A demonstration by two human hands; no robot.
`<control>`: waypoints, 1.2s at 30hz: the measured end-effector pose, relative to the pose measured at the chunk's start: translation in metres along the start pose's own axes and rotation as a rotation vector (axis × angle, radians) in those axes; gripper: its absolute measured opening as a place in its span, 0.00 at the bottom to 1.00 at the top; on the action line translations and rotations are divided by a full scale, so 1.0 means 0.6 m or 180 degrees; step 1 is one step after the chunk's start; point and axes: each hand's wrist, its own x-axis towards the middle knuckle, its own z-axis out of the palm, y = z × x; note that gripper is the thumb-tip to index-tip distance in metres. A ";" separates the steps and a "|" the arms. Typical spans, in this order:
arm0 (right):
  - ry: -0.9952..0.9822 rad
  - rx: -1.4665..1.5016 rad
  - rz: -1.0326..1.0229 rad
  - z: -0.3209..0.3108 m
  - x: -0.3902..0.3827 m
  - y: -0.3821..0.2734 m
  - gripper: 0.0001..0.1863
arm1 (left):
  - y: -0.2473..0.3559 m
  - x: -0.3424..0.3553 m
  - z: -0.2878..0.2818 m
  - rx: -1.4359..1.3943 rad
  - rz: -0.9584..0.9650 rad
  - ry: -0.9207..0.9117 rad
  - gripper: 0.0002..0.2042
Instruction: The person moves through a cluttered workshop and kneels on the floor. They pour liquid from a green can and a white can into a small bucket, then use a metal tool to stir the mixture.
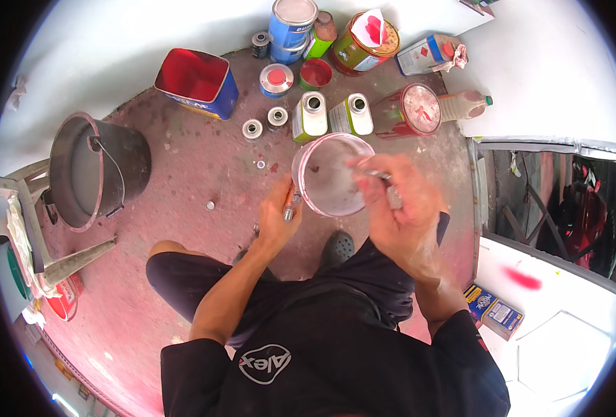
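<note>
Between my hands is a round white tub point(315, 208) with pink-stained edges and a pale, greyish inside. My left hand point(274, 217) is closed at the tub's left side, its fingers partly hidden behind the wall. A small orange piece with a shiny metal end point(290, 203) lies between this hand and the tub. Over the tub's right rim, my right hand point(405, 212) is closed round a grey, metallic-looking object point(393, 196). Motion blurs its fingertips, and I cannot make out the object's kind.
Two white-and-green cans point(311, 119) stand just beyond the tub. Farther back are a blue rectangular tin point(224, 97), red inside, and several paint cans point(293, 31). A black bucket point(131, 167) lies or tilts at left, beside a wooden stool point(78, 260). A boxy tin point(492, 311) stands right.
</note>
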 end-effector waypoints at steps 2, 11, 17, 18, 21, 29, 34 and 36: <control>-0.0046 0.0083 0.0024 0.001 -0.003 -0.001 0.10 | -0.010 -0.002 -0.003 0.0045 -0.0005 0.0009 0.25; 0.0098 0.0138 0.0231 0.004 -0.012 0.001 0.11 | 0.012 0.000 -0.007 -0.0086 -0.0121 -0.0025 0.25; 0.0001 -0.0076 -0.0038 0.001 -0.003 0.000 0.10 | 0.010 0.005 -0.007 -0.0025 -0.0019 -0.0036 0.25; -0.0077 -0.0107 0.0012 -0.010 -0.011 0.003 0.10 | 0.012 0.000 -0.006 -0.0003 -0.0096 -0.0030 0.25; 0.0196 -0.0095 0.0127 -0.007 -0.005 0.011 0.10 | 0.014 0.004 -0.010 -0.0017 -0.0033 -0.0004 0.25; 0.0148 -0.0085 0.0217 -0.016 -0.016 0.001 0.11 | 0.009 -0.003 -0.004 -0.0064 -0.0022 0.0032 0.25; -0.0146 0.0082 0.0137 -0.008 -0.016 -0.011 0.11 | 0.015 -0.005 -0.003 -0.0034 -0.0011 0.0009 0.25; 0.0128 -0.0064 0.0426 -0.015 -0.018 -0.007 0.11 | 0.012 -0.003 -0.004 -0.0057 0.0044 0.0078 0.25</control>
